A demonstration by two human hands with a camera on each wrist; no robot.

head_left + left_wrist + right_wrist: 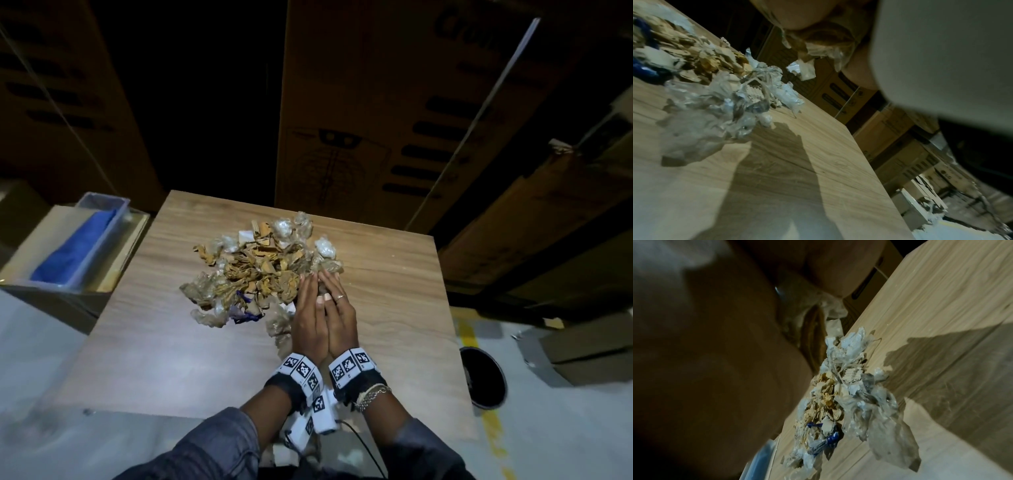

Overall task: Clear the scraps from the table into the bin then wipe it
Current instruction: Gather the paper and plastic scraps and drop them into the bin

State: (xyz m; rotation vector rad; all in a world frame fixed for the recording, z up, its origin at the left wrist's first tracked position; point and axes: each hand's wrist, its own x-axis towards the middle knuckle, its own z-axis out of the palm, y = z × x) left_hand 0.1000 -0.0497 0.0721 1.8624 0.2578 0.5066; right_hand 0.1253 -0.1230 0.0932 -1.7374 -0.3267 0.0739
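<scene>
Wooden counter point(376, 274) heaped with paper and plastic scraps point(253, 270).
Left grip point(308, 322) and right grip point(340, 318), fingers straight, press together on scraps at the pile's right edge.

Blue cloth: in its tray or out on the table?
In the clear tray: the blue cloth lies inside it, left of the table.

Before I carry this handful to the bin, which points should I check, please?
1. Handful pressed between left hand and right hand: ok.
2. No loose ends under the palms: not ok, some dangle.
3. Bin open, right of the table: ok.
4. Bin has room: cannot tell, its inside is dark.
5. Table cleared: not ok, a big pile lies on it.
6. Cloth ready at left: ok.
</scene>
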